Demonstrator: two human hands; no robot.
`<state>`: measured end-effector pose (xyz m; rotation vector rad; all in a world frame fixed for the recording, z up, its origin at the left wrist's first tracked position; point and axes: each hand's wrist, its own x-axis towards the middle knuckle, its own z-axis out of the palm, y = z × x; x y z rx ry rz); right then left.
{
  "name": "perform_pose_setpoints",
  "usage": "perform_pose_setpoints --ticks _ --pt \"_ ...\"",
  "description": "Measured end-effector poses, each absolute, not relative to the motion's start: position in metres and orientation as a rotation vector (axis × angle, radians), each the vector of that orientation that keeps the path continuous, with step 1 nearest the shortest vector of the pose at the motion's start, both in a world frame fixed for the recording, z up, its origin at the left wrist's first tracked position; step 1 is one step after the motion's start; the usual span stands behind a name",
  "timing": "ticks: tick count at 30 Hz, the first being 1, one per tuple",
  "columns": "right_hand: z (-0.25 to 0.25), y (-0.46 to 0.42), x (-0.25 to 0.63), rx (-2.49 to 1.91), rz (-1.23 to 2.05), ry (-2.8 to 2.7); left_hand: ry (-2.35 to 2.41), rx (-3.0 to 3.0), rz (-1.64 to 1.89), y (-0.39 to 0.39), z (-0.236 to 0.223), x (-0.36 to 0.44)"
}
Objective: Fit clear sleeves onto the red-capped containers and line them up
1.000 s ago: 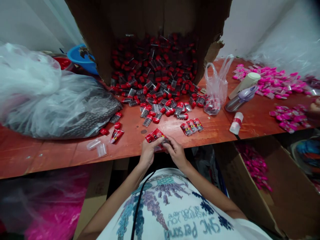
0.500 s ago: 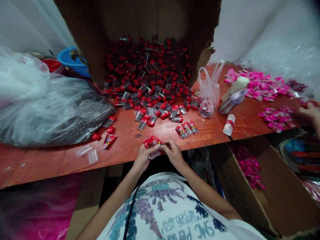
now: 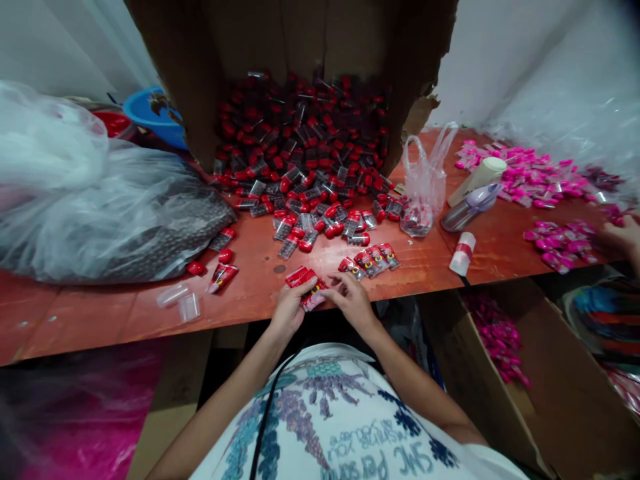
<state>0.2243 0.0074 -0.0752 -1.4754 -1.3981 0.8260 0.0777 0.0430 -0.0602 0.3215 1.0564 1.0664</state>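
My left hand (image 3: 289, 310) grips a small stack of red printed sleeves (image 3: 305, 283) above the front edge of the table, thumb on top. Close on its right is my right hand (image 3: 353, 303), fingers bent and apart, their tips at the edge of the stack; nothing shows in its grasp. Just beyond my right hand lies a row of several small clear containers (image 3: 370, 260) in red printed sleeves. Farther back, a heap of red-capped clear containers with dark contents (image 3: 310, 193) spills out of a cardboard box (image 3: 300, 40).
A clear bag of dark beads (image 3: 140, 227) lies at left, near two clear tubes (image 3: 189, 307) and a red sleeve (image 3: 221, 277). To the right are a plastic bag (image 3: 423, 193), bottle (image 3: 470, 207), white roll (image 3: 463, 253) and pink items (image 3: 540, 173). Another person's hand (image 3: 623, 233) is far right.
One more sleeved container now lies at the left end of the row. My right hand's fingers have spread from their earlier pinch at the sleeves. The view has shifted slightly.
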Motion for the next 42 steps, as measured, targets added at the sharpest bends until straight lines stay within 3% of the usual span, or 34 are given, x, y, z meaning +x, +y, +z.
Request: perform_pose_setpoints --ticks 3,13,21,28,34,42 --pt "-0.078 0.014 0.208 -1.409 0.896 -1.368 1.005 0.353 1.080 0.041 -0.062 0.078" --pt "-0.062 0.037 0.219 -1.405 0.546 -1.880 1.018 0.344 1.126 0.045 -0.058 0.069" --pt "-0.060 0.117 0.268 -2.079 0.120 -1.501 0.990 0.183 1.213 0.051 -0.051 0.060" --pt "-0.067 0.118 0.262 -1.875 0.312 -1.505 0.932 0.063 1.264 0.054 -0.051 0.048" --pt "-0.055 0.047 0.224 -1.275 0.948 -1.326 0.921 0.019 1.293 0.063 -0.056 0.041" --pt "-0.048 0.018 0.214 -1.270 0.957 -1.478 0.932 0.120 1.233 0.061 -0.055 0.046"
